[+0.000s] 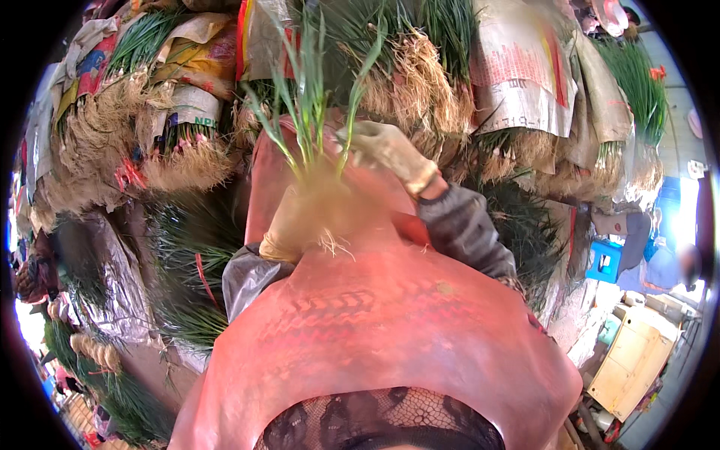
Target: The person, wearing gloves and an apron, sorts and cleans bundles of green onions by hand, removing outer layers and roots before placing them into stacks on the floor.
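A few spring onions (304, 112), with long flat green leaves, stand upright in front of my chest. My left hand (289, 217), in a tan work glove, is closed round their lower stems. Pale roots (330, 244) stick out below it. A brownish blur covers the stems and most of that hand's fingers. My right hand (394, 154), also gloved, is just right of the leaves, its bent fingers touching or nearly touching the outermost leaf. What lies between those fingers is hidden. Beneath both hands spreads the red apron (397, 322) that I wear.
Bundles of rooted greens (420, 75) are piled across the far side, many under woven sacks (521, 64). More dark green leaves (191, 262) lie left of me and right of me. A blue plastic crate (604, 260) and a yellowish box (632, 364) are at the right.
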`<control>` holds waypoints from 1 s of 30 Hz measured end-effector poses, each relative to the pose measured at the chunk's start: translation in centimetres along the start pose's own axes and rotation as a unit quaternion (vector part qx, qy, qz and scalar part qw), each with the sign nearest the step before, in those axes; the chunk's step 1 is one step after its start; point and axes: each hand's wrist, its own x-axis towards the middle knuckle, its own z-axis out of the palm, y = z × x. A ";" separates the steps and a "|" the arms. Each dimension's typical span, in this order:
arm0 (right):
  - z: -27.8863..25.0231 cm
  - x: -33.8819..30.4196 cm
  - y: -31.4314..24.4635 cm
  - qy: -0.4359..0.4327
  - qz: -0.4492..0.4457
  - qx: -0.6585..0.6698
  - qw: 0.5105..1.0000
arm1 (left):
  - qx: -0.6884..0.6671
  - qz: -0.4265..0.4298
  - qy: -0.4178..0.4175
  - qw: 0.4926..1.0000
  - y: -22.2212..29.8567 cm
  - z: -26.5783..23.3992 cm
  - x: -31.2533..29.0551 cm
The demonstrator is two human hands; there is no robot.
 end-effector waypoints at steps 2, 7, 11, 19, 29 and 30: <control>1.3 1.4 -0.7 -0.056 -0.035 0.107 0.992 | -0.034 -0.014 0.008 0.999 0.3 0.2 -0.3; 2.1 2.9 -1.1 -0.109 -0.033 0.245 0.963 | -0.093 -0.050 -0.044 0.993 0.3 -0.4 -0.2; 1.6 2.7 -0.5 0.007 -0.011 0.184 0.983 | -0.057 -0.022 -0.005 0.998 -0.9 -0.3 0.9; 0.6 1.2 2.6 0.260 -0.236 -0.378 0.856 | 0.061 -0.016 -0.004 0.998 -1.5 -1.1 1.4; 0.6 1.1 1.8 -0.065 -0.073 0.018 0.995 | -0.082 -0.073 0.006 0.994 -0.5 -0.5 1.0; 1.1 1.1 2.1 -0.029 -0.102 -0.051 0.993 | -0.090 -0.075 0.003 0.993 -0.5 -0.6 1.0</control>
